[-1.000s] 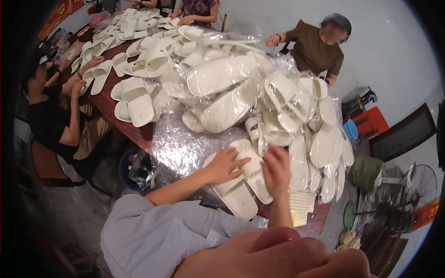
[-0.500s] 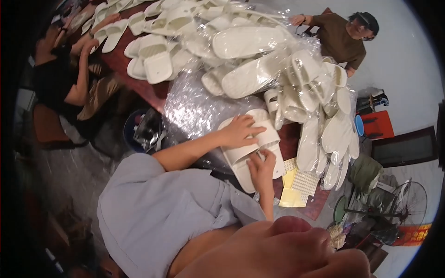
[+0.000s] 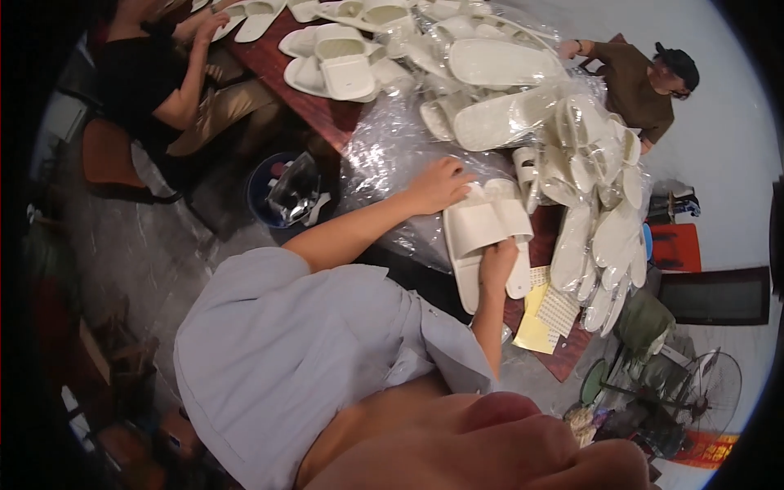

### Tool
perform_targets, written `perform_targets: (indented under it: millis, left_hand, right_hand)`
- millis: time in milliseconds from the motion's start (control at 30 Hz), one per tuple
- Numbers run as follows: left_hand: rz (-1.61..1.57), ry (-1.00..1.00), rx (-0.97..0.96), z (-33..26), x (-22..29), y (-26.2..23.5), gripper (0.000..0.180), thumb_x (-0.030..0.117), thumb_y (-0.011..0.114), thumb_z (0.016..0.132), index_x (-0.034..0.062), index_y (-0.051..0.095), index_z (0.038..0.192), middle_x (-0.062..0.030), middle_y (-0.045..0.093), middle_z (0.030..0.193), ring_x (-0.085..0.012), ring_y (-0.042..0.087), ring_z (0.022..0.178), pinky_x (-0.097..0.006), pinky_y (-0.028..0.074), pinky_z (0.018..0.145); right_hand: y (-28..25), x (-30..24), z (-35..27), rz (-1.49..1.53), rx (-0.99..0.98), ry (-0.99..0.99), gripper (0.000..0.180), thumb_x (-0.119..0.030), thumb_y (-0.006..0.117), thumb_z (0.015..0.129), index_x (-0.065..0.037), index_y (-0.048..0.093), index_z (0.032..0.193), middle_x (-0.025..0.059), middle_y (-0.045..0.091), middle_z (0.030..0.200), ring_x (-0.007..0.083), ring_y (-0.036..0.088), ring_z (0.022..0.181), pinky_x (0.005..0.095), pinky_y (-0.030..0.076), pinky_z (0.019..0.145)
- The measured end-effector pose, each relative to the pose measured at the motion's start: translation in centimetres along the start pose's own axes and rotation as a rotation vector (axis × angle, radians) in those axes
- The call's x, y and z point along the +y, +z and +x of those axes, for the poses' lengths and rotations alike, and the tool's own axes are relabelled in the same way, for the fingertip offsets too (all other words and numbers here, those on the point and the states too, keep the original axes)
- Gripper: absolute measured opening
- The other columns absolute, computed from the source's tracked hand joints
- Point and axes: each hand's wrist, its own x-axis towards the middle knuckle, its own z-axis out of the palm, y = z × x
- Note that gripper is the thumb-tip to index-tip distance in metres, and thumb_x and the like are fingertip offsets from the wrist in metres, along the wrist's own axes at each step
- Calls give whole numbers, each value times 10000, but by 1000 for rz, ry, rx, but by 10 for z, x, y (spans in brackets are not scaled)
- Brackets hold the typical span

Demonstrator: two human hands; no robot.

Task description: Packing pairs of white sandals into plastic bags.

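A pair of white slide slippers (image 3: 475, 229) lies side by side in front of me, toes pointing away. My right hand (image 3: 498, 260) grips the right slipper at its strap; its fingers are partly hidden in the foot opening. My left hand (image 3: 442, 186) is beside the toe of the left slipper, its fingers curled on a clear plastic bag (image 3: 384, 167). More clear plastic spreads under and left of the slippers, over the dark red table (image 3: 327, 122).
Many white slippers in clear plastic (image 3: 506, 114) are heaped at the far side and right. Yellow and white sticker sheets (image 3: 549, 314) lie at the near right. A blue bucket (image 3: 260, 192) stands left of the table. One person sits at left, another stands behind. A fan (image 3: 702, 402) is at lower right.
My left hand has moved off the slipper straps to the plastic by the toes. My right hand has pushed further into the right slipper's opening. The view has shifted, so everything appears further right.
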Motion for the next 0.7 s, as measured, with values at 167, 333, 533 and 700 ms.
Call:
perform_targets:
  millis: [167, 333, 533, 700]
  left_hand:
    - [221, 68, -91, 5, 18, -8, 471, 455, 516, 966, 246, 532, 1388, -188, 509, 1276, -385, 445, 1224, -519, 393, 987]
    - [209, 85, -132, 2, 20, -4, 536, 547, 481, 952, 310, 482, 1433, -206, 473, 1347, -417, 405, 1283, -562, 357, 1019]
    - [300, 100, -325, 5, 35, -13, 577, 600, 554, 885, 367, 508, 1411, -235, 408, 1462, -468, 311, 1374, -571, 279, 1087]
    - [303, 116, -283, -1, 19, -6, 551, 590, 555, 887, 350, 545, 1382, -231, 404, 1473, -478, 294, 1380, -579, 265, 1095]
  right_hand:
    - [-8, 8, -16, 139, 152, 121, 242, 43, 559, 776, 51, 704, 969, 241, 690, 871, 426, 665, 854, 459, 505, 757]
    - [-47, -17, -32, 185, 197, 270, 254, 21, 571, 817, 64, 704, 1029, 207, 725, 948, 284, 694, 873, 394, 515, 770]
    - [-114, -66, -16, 412, 343, 315, 307, -81, 661, 829, 90, 698, 1082, 133, 729, 951, 165, 671, 845, 342, 530, 751]
    - [-139, -131, 74, 528, 39, 32, 333, -147, 666, 839, 78, 674, 1084, 105, 724, 982, 162, 671, 871, 334, 535, 759]
